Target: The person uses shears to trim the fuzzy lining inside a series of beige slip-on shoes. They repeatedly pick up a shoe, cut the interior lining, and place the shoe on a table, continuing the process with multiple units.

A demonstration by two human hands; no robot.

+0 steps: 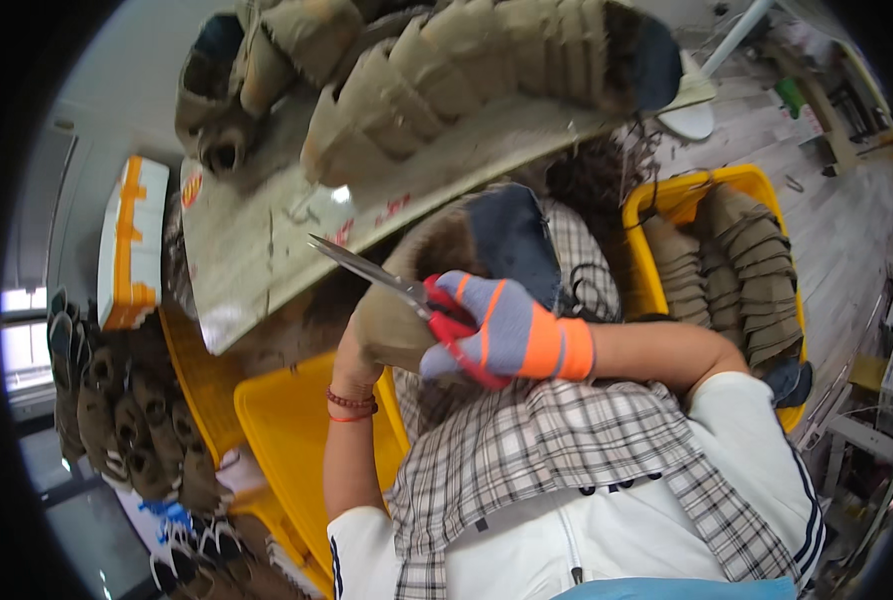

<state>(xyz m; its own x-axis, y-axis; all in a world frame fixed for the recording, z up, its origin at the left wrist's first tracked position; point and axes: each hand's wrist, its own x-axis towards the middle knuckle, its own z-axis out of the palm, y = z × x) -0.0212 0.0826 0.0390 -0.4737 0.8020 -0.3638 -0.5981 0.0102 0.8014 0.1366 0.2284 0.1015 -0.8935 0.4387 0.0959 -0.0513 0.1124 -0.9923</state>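
My right hand (506, 325), in a grey and orange knit glove, grips a pair of scissors (366, 268) by its red handles. The blades look closed and point up and left, passing over a tan shoe upper (396, 325). This upper has a brown furry lining and a dark blue part at its far end. My left hand (358, 352) is at the upper's near left end, with bead bracelets around the wrist. Its fingers are hidden by the upper, which it seems to hold up above my lap. A checked apron (536, 430) covers my front.
Ahead stands a worn table (256, 240) bearing a row of nested tan uppers (466, 65). To the right, a yellow crate (638, 215) holds stacked uppers. More yellow crates (311, 425), hanging shoes (131, 420) and a white box with orange tape (131, 245) are on the left.
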